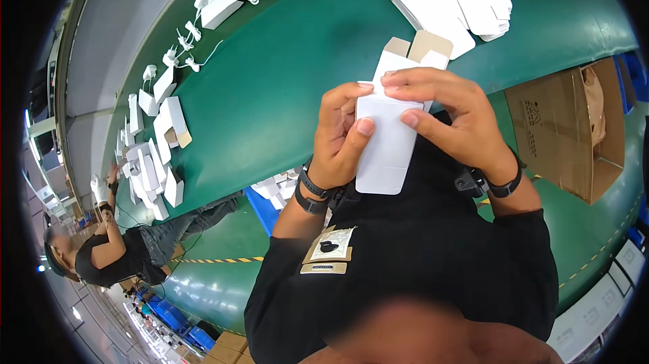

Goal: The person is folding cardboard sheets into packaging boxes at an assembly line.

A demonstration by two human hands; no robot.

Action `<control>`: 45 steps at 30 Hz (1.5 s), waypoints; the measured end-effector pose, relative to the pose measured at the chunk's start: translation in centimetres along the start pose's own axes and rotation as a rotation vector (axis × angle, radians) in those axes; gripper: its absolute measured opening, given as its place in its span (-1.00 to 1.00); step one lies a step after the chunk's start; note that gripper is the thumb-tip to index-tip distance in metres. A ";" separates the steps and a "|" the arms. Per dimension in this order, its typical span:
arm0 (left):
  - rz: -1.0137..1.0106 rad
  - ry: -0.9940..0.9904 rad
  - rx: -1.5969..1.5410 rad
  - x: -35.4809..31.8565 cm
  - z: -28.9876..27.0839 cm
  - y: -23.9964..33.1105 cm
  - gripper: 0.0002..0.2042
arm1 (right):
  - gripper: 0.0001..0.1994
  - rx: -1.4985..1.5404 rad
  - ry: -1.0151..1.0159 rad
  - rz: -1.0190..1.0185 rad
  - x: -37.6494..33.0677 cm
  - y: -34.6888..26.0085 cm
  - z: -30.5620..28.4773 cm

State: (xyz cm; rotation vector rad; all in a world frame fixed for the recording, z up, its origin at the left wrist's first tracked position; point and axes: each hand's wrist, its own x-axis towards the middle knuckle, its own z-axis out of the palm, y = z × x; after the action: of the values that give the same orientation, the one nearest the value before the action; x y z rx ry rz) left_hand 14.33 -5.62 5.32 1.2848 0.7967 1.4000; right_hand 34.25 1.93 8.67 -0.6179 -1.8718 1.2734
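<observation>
A small white carton [387, 148] is held in front of my chest, at the near edge of the green table. My left hand [340, 135] grips its left side, thumb on the front face. My right hand [451, 104] lies across its top, fingers stretched over the upper edge and thumb pressed on the front. Beyond my fingers, white panels with tan flaps [430, 46] stick out toward the table. Whether they belong to the same carton or to another flat one I cannot tell.
Flat white cartons [439, 2] lie stacked at the far right of the green table [291, 46]. Along its left side are white boxes [145, 168] and cabled white adapters [182, 39]. A brown cardboard box [554, 134] stands at right. Another person [111, 249] works at left.
</observation>
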 end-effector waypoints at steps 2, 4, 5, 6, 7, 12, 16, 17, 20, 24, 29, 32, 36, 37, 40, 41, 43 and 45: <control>-0.008 -0.057 0.047 0.0 -0.5 -0.4 -0.61 | -0.75 -0.035 0.020 -0.031 -0.4 0.6 0.2; -0.009 -0.035 0.103 0.0 -0.6 -0.7 -0.64 | -0.79 -0.008 0.020 0.001 -0.4 1.0 0.2; -0.009 -0.010 0.160 0.0 -0.6 -0.8 -0.66 | -0.79 -0.005 0.019 0.000 -0.5 1.2 0.1; -0.008 -0.009 0.163 0.5 -1.2 -0.8 -0.66 | -0.80 -0.239 0.158 -0.086 -0.7 1.5 -0.2; -0.024 0.190 0.366 1.7 -2.4 -1.1 -0.66 | -0.82 -0.477 0.295 -0.179 -0.8 2.1 -0.6; -0.158 0.668 0.142 8.7 -10.5 -2.1 -0.62 | -0.72 -0.246 0.437 0.372 -4.1 4.9 -2.0; -0.214 0.712 -0.108 13.5 -18.9 -5.8 -0.77 | -0.64 0.022 0.346 0.542 -4.2 6.8 0.0; -0.229 0.761 -0.184 14.9 -19.4 -6.9 -0.77 | -0.64 0.011 0.339 0.516 -4.4 7.7 0.3; -0.259 0.872 -0.215 16.6 -18.0 -8.2 -0.70 | -0.65 0.102 0.368 0.552 -5.4 8.0 0.9; -0.123 0.704 -0.106 12.7 -12.0 -4.7 -0.60 | -0.51 0.283 0.416 0.416 -3.4 4.1 -0.2; -0.374 -0.028 -0.427 4.9 -0.1 0.3 -0.10 | -0.31 0.393 0.192 0.251 -0.2 2.8 0.0; -0.382 -0.117 -0.704 1.1 0.2 -0.6 -0.06 | -0.35 0.319 0.124 0.212 -0.6 2.5 0.8; -0.429 -0.151 -0.513 0.1 -1.0 0.9 -0.04 | -0.51 0.400 0.105 0.275 -0.4 1.1 1.0; -0.429 -0.145 -0.481 0.2 -0.9 1.2 -0.05 | -0.51 0.402 0.108 0.274 -0.4 1.2 0.8; -0.392 -0.110 -0.433 1.5 -0.6 2.0 -0.09 | -0.69 0.510 0.079 0.233 -0.2 1.8 -0.6; -0.404 -0.113 -0.435 1.6 -0.5 2.0 -0.09 | -0.74 0.524 0.003 0.267 0.0 1.6 -1.1; -0.382 -0.146 -0.357 1.9 -0.4 1.9 -0.08 | -0.76 0.510 -0.151 0.334 0.6 1.3 -2.6; -0.374 -0.124 -0.315 1.9 0.1 1.4 -0.07 | -0.76 0.364 -0.194 0.295 0.7 1.8 -3.5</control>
State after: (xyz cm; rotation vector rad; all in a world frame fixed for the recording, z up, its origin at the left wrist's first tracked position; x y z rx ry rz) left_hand 14.31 -4.17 7.17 0.9143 0.6610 1.0826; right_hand 36.61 5.07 7.94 -0.6043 -1.6760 1.8728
